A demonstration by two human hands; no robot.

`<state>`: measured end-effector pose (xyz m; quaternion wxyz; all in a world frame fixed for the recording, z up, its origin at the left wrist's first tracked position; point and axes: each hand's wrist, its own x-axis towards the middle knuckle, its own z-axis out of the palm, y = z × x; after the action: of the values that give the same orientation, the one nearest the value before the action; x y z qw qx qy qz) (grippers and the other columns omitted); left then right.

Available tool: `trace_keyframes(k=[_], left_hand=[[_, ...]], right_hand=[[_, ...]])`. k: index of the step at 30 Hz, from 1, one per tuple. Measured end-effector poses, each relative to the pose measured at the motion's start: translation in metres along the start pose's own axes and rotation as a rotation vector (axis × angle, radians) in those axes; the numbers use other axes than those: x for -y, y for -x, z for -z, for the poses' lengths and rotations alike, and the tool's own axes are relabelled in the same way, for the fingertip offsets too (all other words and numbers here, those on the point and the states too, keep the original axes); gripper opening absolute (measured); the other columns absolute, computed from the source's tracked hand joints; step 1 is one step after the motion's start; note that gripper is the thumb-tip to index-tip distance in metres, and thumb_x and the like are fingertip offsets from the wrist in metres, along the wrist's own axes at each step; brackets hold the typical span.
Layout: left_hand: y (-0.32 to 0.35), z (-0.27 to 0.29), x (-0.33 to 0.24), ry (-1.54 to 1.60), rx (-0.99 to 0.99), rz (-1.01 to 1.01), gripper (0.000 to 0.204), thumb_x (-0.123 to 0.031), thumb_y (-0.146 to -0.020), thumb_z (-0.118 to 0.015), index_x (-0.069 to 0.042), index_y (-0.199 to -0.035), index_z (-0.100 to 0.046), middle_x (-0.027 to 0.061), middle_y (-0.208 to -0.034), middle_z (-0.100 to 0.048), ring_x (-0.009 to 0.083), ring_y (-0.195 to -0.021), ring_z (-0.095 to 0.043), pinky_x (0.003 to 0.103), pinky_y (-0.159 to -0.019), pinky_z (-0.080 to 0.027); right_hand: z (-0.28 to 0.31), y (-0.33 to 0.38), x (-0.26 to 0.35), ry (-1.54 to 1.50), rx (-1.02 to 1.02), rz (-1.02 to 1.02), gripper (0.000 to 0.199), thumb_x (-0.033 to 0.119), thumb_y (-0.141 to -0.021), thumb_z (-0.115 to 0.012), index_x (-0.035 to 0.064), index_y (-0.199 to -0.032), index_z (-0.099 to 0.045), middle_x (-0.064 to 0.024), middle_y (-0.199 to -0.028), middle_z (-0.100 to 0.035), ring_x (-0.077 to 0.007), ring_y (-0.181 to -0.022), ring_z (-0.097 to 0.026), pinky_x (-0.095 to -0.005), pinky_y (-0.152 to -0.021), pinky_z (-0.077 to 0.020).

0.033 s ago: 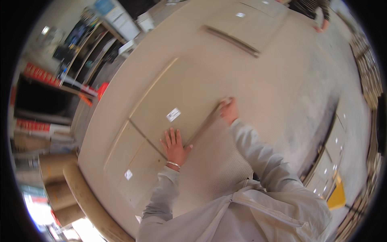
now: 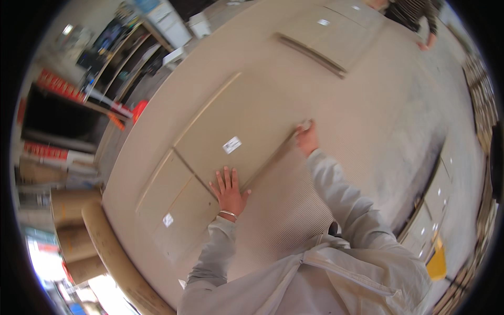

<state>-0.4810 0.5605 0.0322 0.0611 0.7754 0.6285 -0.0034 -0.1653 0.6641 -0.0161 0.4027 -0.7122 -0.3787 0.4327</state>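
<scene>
A flat brown cardboard panel (image 2: 220,113), creased across and bearing white labels, lies in front of me. My left hand (image 2: 230,197) rests on it near the crease, fingers spread and palm down. At the panel's right-hand far corner is my right hand (image 2: 307,139), its fingers closed around something small and pale that I cannot make out. From the edge between my hands, a ribbed corrugated sheet (image 2: 286,202) spreads toward my body.
Another stack of cardboard (image 2: 336,34) lies farther off, with a co-worker (image 2: 412,16) beyond it. Labelled cardboard (image 2: 433,197) and a yellow object (image 2: 437,261) are at right. A cardboard roll (image 2: 113,254) stands at left; shelves (image 2: 123,63) are at the far left.
The scene has shifted slightly to the right in view. My right hand appears a little farther right and up at the panel's corner; the left stays flat on the cardboard.
</scene>
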Motion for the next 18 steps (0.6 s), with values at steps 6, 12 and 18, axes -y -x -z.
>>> trace_keyframes(k=[6, 12, 18], left_hand=[[0.043, -0.025, 0.01, -0.064, -0.144, 0.221, 0.091, -0.05, -0.086, -0.069, -0.008, -0.156, -0.028, 0.0295, -0.161, -0.019, 0.0498, -0.149, -0.015, 0.062, -0.12, -0.01], [0.039, -0.043, 0.009, -0.05, -0.195, 0.221, 0.087, -0.044, -0.088, -0.069, -0.006, -0.155, -0.029, 0.0305, -0.16, -0.019, 0.0483, -0.149, -0.015, 0.056, -0.122, -0.014], [0.039, -0.041, 0.008, -0.042, -0.132, 0.245, 0.087, -0.046, -0.091, -0.065, -0.006, -0.157, -0.024, 0.0314, -0.161, -0.014, 0.049, -0.15, -0.013, 0.057, -0.122, -0.014]], right_hand=[[0.009, -0.087, -0.03, 0.195, 0.076, 0.153, 0.071, 0.042, -0.097, -0.058, -0.0108, -0.139, -0.039, -0.028, -0.124, -0.06, -0.0387, -0.111, -0.062, -0.0443, -0.088, -0.054], [0.012, -0.08, 0.001, 0.073, 0.137, -0.097, 0.058, 0.03, -0.101, -0.055, 0.0013, -0.146, -0.035, -0.0154, -0.086, -0.064, -0.0217, -0.049, -0.058, -0.0348, -0.04, -0.05], [0.015, -0.067, -0.003, -0.112, 0.213, -0.118, 0.059, 0.017, -0.104, -0.047, 0.0134, -0.155, -0.019, -0.0116, -0.077, -0.065, -0.0202, -0.052, -0.059, -0.0341, -0.043, -0.0475]])
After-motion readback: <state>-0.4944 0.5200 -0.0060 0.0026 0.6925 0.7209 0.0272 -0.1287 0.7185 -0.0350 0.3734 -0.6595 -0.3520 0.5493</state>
